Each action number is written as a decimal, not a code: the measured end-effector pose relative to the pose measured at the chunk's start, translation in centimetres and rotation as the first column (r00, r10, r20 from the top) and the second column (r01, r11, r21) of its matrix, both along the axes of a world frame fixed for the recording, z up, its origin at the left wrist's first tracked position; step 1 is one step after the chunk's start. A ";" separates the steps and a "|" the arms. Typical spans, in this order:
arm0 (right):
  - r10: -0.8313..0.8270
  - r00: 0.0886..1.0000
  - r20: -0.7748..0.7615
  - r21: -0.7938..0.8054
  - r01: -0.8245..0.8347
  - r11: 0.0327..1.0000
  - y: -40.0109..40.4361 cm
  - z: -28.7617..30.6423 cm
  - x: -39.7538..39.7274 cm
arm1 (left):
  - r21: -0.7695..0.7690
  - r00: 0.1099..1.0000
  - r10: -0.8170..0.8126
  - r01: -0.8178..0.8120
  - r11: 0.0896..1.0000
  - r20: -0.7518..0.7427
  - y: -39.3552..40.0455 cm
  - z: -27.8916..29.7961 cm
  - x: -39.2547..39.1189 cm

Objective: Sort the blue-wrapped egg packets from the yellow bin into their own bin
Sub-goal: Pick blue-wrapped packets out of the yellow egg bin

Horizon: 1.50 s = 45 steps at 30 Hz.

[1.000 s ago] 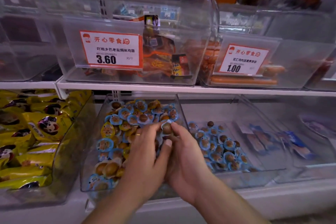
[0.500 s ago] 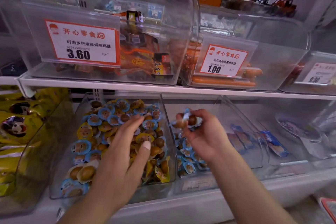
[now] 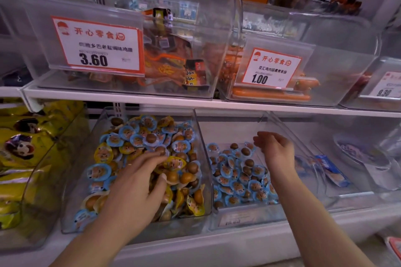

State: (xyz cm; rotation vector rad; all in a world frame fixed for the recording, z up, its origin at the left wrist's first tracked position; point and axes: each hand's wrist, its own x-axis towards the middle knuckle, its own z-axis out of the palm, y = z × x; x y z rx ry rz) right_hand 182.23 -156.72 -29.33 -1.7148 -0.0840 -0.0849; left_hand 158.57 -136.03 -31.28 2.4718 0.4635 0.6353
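Packets in blue wrap [image 3: 181,146] look small and light: each is a shallow plastic blister holding one brown egg, sealed by a thin printed film with a flat rim all round. Judged stiff at the dome, floppy at the rim, and probably slick, so one should slide off its neighbours readily. Best hold, in my estimate, is a pinch across the flat rim or a light cup over the dome (squeezing the dome hard could burst the seal). Many blue ones lie mixed with yellow-wrapped packets [image 3: 174,163] in the mixed bin [image 3: 201,136], most of them beyond and to the left of the left hand's fingertips. Left hand [image 3: 134,188] is spread palm-down on the heap, fingers reaching forward and slightly bent, tips touching packets; whether anything is pinched under them I cannot tell, as the hand hides its own underside. Right hand [image 3: 275,149] hangs above the blue-only bin [image 3: 268,119], fingers loosely curled and pointing down-left, holding nothing visible. Sorted blue packets [image 3: 238,182] lie in a loose layer below and nearer than those fingertips. Loose pile will shift when one piece is pulled, so lifting straight up seems safer than dragging.
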 end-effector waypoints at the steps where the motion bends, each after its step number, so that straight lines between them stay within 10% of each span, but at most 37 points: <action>1: 0.035 0.997 0.071 -0.011 -0.034 0.999 0.7 0.3 -0.9 | 0.016 1.000 0.014 -0.014 1.000 0.016 0.2 0.3 -0.3; 10: 0.637 0.706 0.310 -0.476 -0.465 0.747 12.1 2.3 -12.4 | -0.003 0.929 0.227 -0.237 0.972 0.291 5.3 2.3 -6.2; 15: 0.783 0.619 0.057 -0.893 -0.319 0.317 21.0 1.6 -10.9 | -0.100 0.929 0.236 -0.217 0.971 0.286 6.0 1.4 -7.7; 22: 0.834 0.551 -0.040 -0.981 -0.178 0.071 26.3 -0.8 -7.5 | -0.190 0.933 0.245 -0.199 0.961 0.263 7.6 1.1 -8.0; 26: 0.862 0.502 0.078 -0.995 -0.014 0.098 24.2 -2.3 -7.9 | -0.202 0.938 0.218 -0.167 0.965 0.268 7.9 1.4 -8.3; 31: 0.850 0.439 0.290 -0.920 -0.118 0.375 20.9 -2.4 -8.8 | -0.198 0.934 0.205 -0.150 0.969 0.292 7.3 1.6 -8.3; 35: 0.641 0.655 0.400 -0.658 -0.281 0.699 18.6 -1.4 -8.9 | -0.130 0.940 0.173 -0.140 0.982 0.293 6.1 1.7 -7.9; 40: 0.439 0.898 0.007 -0.103 -0.436 0.894 17.0 0.1 -10.4 | -0.050 0.929 0.130 -0.120 0.991 0.346 4.0 2.0 -6.3; 45: 0.658 0.661 -0.361 0.508 -0.453 0.733 15.1 0.4 -12.5 | -0.078 0.972 0.079 -0.063 0.995 0.223 2.4 0.8 -3.3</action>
